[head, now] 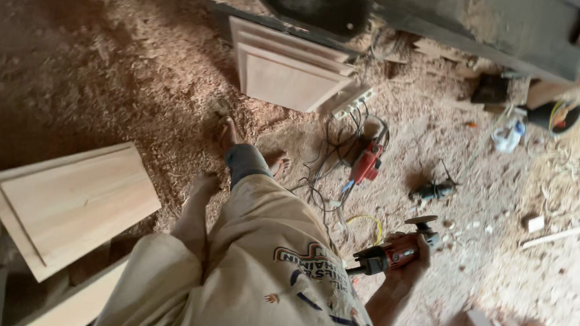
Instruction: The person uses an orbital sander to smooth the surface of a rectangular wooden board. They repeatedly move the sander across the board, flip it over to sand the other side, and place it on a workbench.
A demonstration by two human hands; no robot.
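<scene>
We grip the red angle grinder mid-body, right hand fingers wrapped shut; feels heavy, rigid; left hand unseen.

The angle grinder is showing a glossy red plastic body with a dull grey metal disc, gripped in the right hand. The wooden panel is looking pale, bare and smoothly planed, matt. A second wooden panel is appearing likewise unfinished. Rough, loose sawdust is covering the floor. The cream shirt is looking like soft, dusty cloth.
</scene>
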